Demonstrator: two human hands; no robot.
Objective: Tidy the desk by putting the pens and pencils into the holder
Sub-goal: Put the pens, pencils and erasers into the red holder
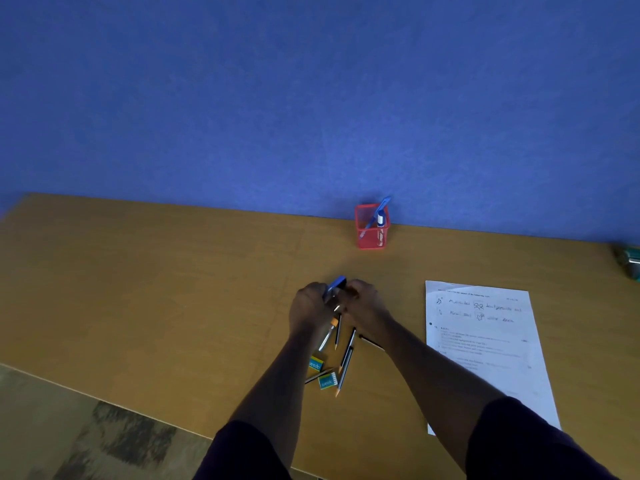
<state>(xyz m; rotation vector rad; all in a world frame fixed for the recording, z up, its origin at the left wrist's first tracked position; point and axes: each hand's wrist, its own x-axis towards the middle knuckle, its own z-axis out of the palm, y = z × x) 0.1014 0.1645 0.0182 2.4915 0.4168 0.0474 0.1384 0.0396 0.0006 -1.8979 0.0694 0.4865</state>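
Note:
A red mesh holder (371, 233) stands at the back of the desk against the blue wall, with a blue pen (381, 207) and a white marker leaning inside. Both hands meet mid-desk. My left hand (310, 308) is closed around a blue pen (335, 285) whose top sticks up, and a clear pen with an orange band hangs below the hand. My right hand (363, 303) touches the same bundle; what it grips is hidden. Several pencils (346, 362) lie scattered on the desk (173, 289) under the wrists.
Two small green-and-yellow erasers (327, 380) lie among the pencils. A printed sheet of paper (485, 348) lies to the right. A dark object (628, 259) sits at the far right edge. The desk's front edge runs diagonally at lower left.

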